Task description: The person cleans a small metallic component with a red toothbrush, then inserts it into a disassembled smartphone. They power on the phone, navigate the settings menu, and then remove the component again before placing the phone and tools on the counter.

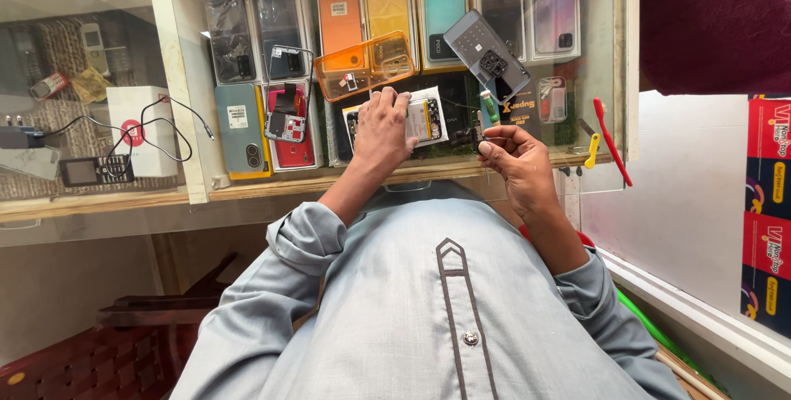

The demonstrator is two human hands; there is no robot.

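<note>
My left hand (381, 128) presses flat on an opened phone (424, 118) with its inner parts showing, lying on the glass counter top (527, 171). My right hand (517, 163) hovers just right of it, fingers pinched on a thin screwdriver (482, 124) with a green and white handle (489, 107) that stands near the phone's right edge. A grey phone back cover (486, 54) lies tilted just beyond the right hand. An orange clear tray (367, 65) sits beyond the left hand.
Under the glass lie several phones and phone boxes (387, 13). A red-handled tool (611, 140) and a yellow pick (593, 150) rest at the counter's right end. A white box (140, 128) with cables, a small keypad phone (95, 169) lie left. Red boxes (766, 210) stand far right.
</note>
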